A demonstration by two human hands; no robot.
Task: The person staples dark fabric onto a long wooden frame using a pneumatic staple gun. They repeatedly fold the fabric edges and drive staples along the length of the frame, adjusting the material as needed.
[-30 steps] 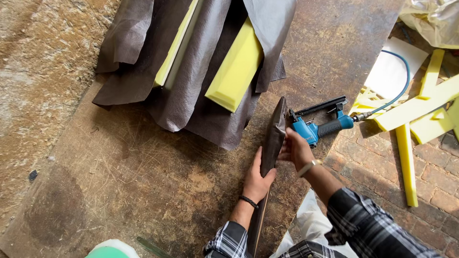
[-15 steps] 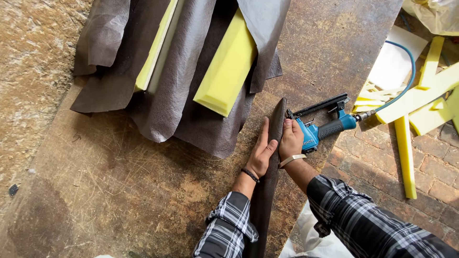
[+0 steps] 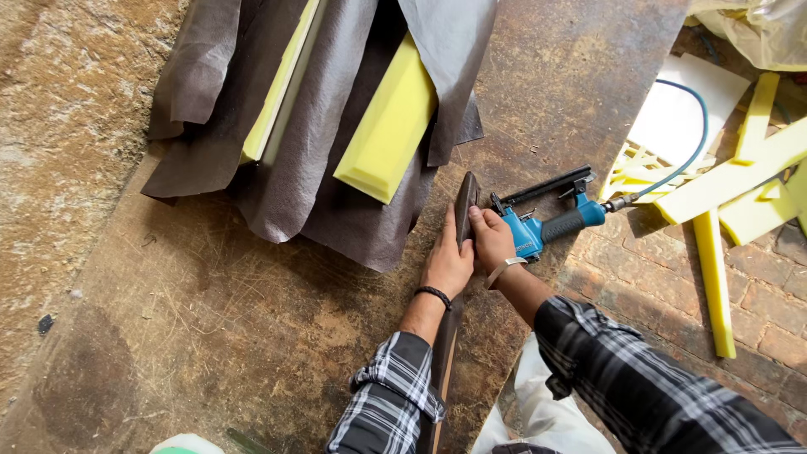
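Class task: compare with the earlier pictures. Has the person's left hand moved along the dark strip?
Yes. The left hand slid up the dark strip, ending beside the right hand near the blue staple gun.

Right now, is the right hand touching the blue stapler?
Cannot tell. Head view: right hand grips the strip directly beside the stapler; no clear gap or contact.

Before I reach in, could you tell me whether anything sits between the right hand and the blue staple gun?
Nothing visible does: the right hand rests on the brown strip, and the blue staple gun lies right beside it.
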